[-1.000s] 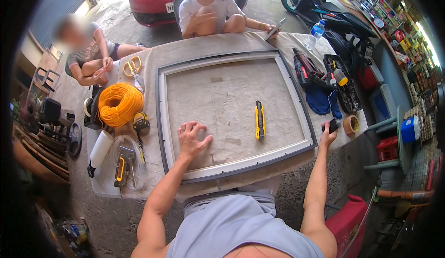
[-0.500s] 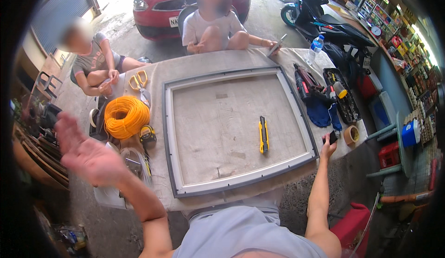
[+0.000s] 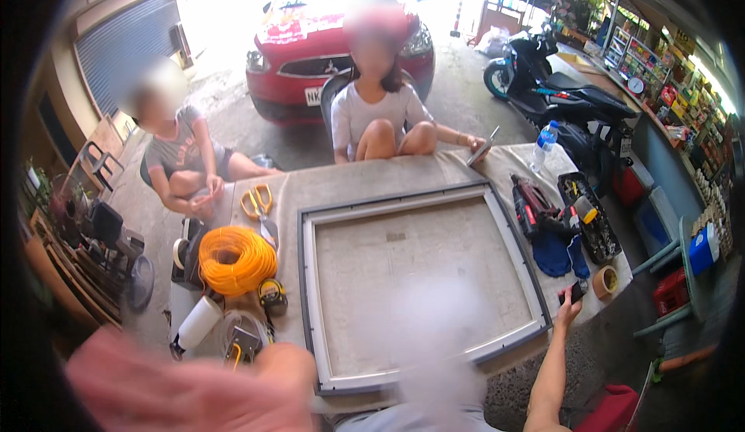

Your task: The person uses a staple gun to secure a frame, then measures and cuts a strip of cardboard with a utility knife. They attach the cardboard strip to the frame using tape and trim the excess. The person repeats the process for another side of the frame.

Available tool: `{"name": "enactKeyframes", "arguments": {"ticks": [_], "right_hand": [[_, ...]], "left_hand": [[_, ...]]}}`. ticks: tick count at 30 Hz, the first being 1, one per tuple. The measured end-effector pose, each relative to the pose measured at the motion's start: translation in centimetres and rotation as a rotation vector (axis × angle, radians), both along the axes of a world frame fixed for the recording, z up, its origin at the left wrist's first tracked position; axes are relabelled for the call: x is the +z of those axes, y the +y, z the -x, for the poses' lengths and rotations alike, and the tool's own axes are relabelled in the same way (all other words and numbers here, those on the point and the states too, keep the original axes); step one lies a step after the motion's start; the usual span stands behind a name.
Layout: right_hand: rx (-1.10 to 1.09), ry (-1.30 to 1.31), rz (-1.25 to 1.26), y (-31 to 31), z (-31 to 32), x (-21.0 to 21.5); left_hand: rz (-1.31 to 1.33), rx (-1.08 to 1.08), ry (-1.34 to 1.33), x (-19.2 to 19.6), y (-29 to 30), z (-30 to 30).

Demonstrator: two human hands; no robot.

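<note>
The left hand (image 3: 178, 389) has swung up, blurred, grip untellable; right hand (image 3: 570, 308) fingers grip a black tool (image 3: 573, 291) beside the still unscreened frame (image 3: 306, 277).

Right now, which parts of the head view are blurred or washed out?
Head view: the left hand is a pink motion smear at the lower edge; a pale blur patch covers part of the grey frame; glare whitens the ground beyond the red car; the rim is dark.
</note>
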State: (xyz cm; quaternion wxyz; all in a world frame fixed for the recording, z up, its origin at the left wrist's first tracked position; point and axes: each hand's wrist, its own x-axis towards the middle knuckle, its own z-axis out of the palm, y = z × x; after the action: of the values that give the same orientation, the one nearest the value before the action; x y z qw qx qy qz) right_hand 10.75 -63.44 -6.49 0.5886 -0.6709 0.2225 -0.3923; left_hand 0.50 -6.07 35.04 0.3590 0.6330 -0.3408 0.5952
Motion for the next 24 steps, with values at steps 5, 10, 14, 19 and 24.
{"name": "enactKeyframes", "arguments": {"ticks": [5, 10, 14, 19, 24], "right_hand": [[0.013, -0.038, -0.026, 0.4, -1.3, 0.3], [-0.016, -0.033, -0.033, 0.6, -1.2, 0.5], [0.019, -0.002, -0.059, 0.6, -1.3, -0.3], [-0.024, -0.055, -0.119, 0.1, -1.1, -0.2], [0.003, 0.028, -0.055, 1.1, -0.7, 1.0]], "left_hand": [[-0.029, 0.297, 0.064, -1.3, -5.0, -17.0], [-0.119, 1.004, 0.085, -2.9, -0.1, -31.9], [-0.618, 1.077, 0.664, -8.4, 7.4, -36.1], [-0.842, 0.569, 1.441, -19.6, 6.4, -32.0], [-0.623, 0.336, 1.133, -35.5, -1.5, -21.2]]}}
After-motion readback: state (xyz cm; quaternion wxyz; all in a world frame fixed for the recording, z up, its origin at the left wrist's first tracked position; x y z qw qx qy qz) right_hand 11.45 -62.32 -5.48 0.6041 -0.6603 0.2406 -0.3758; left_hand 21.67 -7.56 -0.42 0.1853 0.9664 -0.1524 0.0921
